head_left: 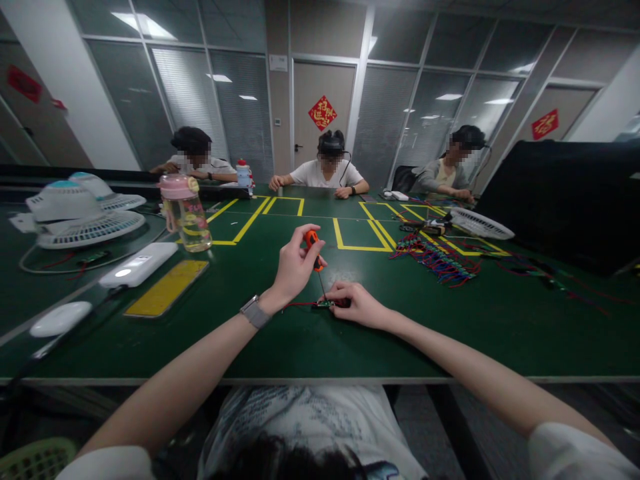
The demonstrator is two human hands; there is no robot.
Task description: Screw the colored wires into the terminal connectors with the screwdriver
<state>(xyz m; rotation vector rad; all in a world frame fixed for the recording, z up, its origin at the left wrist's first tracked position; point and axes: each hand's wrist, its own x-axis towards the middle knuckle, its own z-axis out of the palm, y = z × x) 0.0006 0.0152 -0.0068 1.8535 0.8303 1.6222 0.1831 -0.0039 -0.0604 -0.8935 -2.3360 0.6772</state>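
Seated at a dark green table (300, 347) marked with yellow tape lines. Grips a small orange-handled screwdriver (313, 241) in the left hand (294, 268), closed tight round the handle, with a grey-strapped wristwatch (255, 311) on that wrist. Holds the tool nearly upright, thin shaft slanting down to a tiny green circuit board (325, 304) lying flat on the table near the front edge. Tip touching it or just above it: too small to tell. Pins the circuit board with the right hand (357, 303), kept low, fingers curled down and clamped on the board's right end. Just left of the circuit board, a thin red wire (300, 305) along the table, below the left hand.

Well to the left of the circuit board: a flat yellow rectangular slab (167, 288), a white oblong power bank (137, 265) beside it, and a white oval puck (60, 319) nearer the table's front edge. Beyond those, a clear plastic bottle with a pink cap (185, 213), upright, and two white round desk fans (85, 217) on their backs.

Beyond and to the right of the circuit board: a loose bundle of many-coloured wires (435, 257), then another white round fan (481, 224) behind it.

Straight across from the circuit board, at the table's far side: three seated people (327, 172), their hands on the table.
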